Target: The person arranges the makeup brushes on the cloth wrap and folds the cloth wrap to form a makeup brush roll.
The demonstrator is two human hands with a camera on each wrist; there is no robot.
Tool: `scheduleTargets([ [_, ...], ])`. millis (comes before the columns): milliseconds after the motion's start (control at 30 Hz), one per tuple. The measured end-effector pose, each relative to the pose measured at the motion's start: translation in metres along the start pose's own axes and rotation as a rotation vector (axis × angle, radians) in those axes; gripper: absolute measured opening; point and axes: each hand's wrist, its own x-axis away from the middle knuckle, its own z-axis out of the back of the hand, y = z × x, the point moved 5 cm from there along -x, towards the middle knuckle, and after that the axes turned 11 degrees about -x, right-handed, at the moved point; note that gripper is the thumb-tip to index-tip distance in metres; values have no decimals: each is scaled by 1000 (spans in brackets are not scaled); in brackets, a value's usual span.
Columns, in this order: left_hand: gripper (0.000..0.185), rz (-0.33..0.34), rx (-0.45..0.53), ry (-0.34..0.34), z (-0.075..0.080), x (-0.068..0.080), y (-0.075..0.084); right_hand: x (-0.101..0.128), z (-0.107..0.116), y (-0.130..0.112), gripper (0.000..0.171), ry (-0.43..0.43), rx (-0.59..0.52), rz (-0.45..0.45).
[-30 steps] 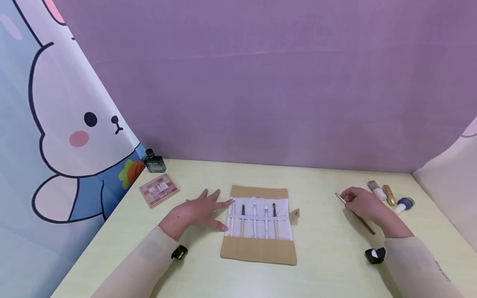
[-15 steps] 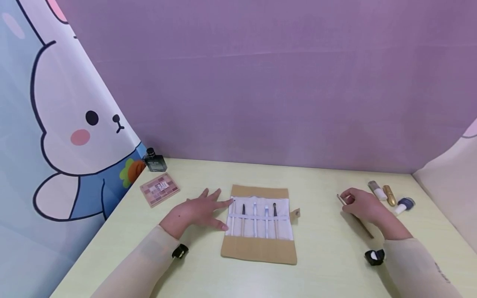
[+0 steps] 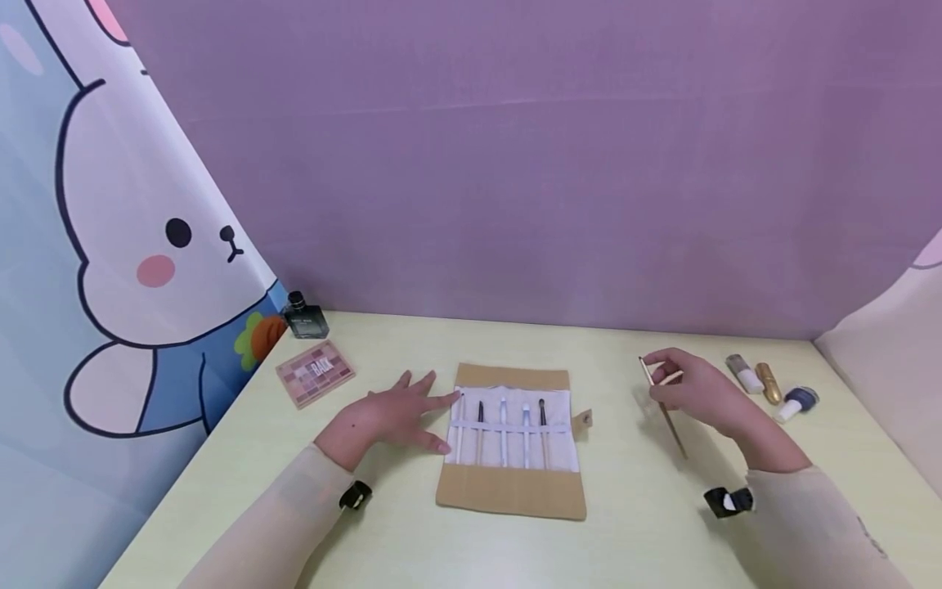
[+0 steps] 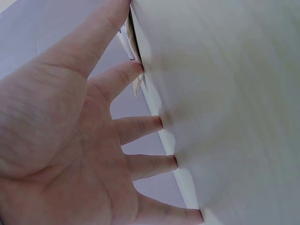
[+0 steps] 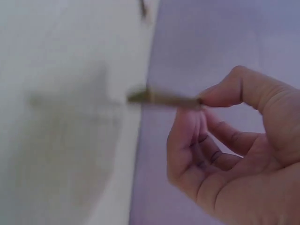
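Note:
A tan fabric brush roll (image 3: 511,493) lies unfolded, its white lining holding several slim makeup brushes (image 3: 504,433) under a pale elastic strip. My left hand (image 3: 397,415) spreads its fingers at the roll's left edge, index finger and thumb touching that side. In the left wrist view the fingertips (image 4: 171,162) press on the tabletop. To the right of the roll, my right hand (image 3: 702,391) pinches a thin brown makeup brush (image 3: 671,425) between thumb and fingers, raised and tilted over the table. The right wrist view shows this brush (image 5: 168,100) blurred, pointing away from the fingertips.
At the back left stand a dark perfume bottle (image 3: 306,319) and a flat pink palette (image 3: 315,375). Near the right edge lie a clear-and-white bottle (image 3: 745,374), a gold tube (image 3: 768,383) and a navy-and-white item (image 3: 798,403). A purple cloth (image 3: 515,164) hangs behind the table.
My right hand has lifted the brush off the table and moved it left and slightly back, turning it steeper. The left hand and the roll have stayed in place.

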Motion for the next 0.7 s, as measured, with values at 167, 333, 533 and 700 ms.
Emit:
scheduleTargets([
  [167, 94, -1, -5, 2, 0, 0, -1, -4, -10, -27, 57, -17, -177, 84],
  [333, 94, 3, -9, 3, -1, -1, -1, -10, -20, -48, 61, -3, -315, 121],
  [533, 94, 4, -11, 10, -2, -2, -2, -27, -34, -58, 60, 26, -394, 136],
  [700, 94, 7, -10, 9, -2, -2, -2, -44, -49, -57, 59, 28, -480, 97],
])
